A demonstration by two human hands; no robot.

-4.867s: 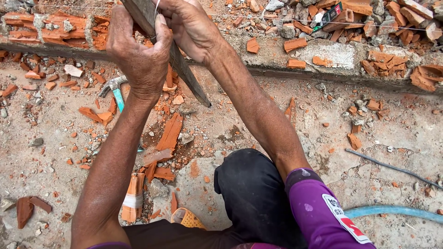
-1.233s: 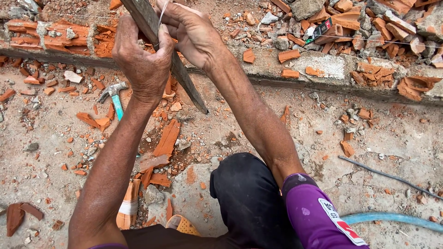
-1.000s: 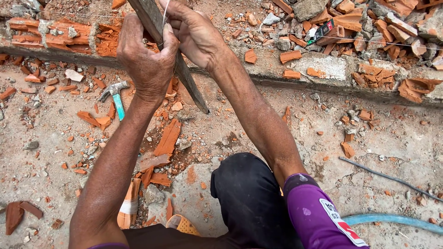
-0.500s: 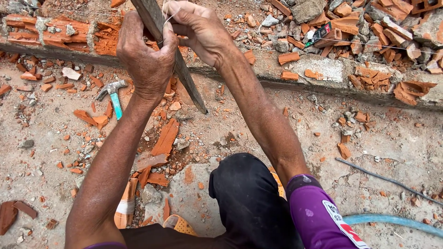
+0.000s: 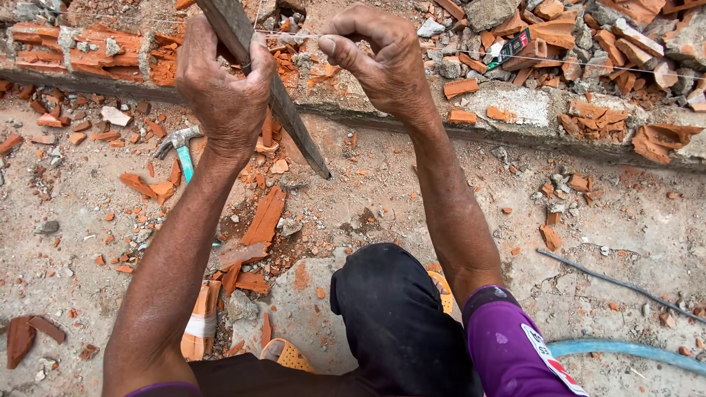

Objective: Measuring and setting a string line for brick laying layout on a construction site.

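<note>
My left hand (image 5: 224,92) grips a dark wooden stake (image 5: 283,110) that slants down to the concrete ground, its tip resting near broken brick pieces. My right hand (image 5: 382,62) is beside it to the right, fingers pinched on a thin white string (image 5: 559,65) that runs taut to the right over the low brick wall (image 5: 515,110). The string's end near the stake top is partly hidden by my hands. My knee in dark trousers and a purple sleeve show at the bottom.
A hammer with a blue handle (image 5: 180,151) lies on the ground left of the stake. Orange brick shards (image 5: 265,217) litter the ground. A blue hose (image 5: 625,349) and a thin metal rod (image 5: 618,283) lie at the lower right. Rubble fills the area behind the wall.
My right hand has moved rightward away from the stake, drawing the string out. My left hand keeps its hold on the stake.
</note>
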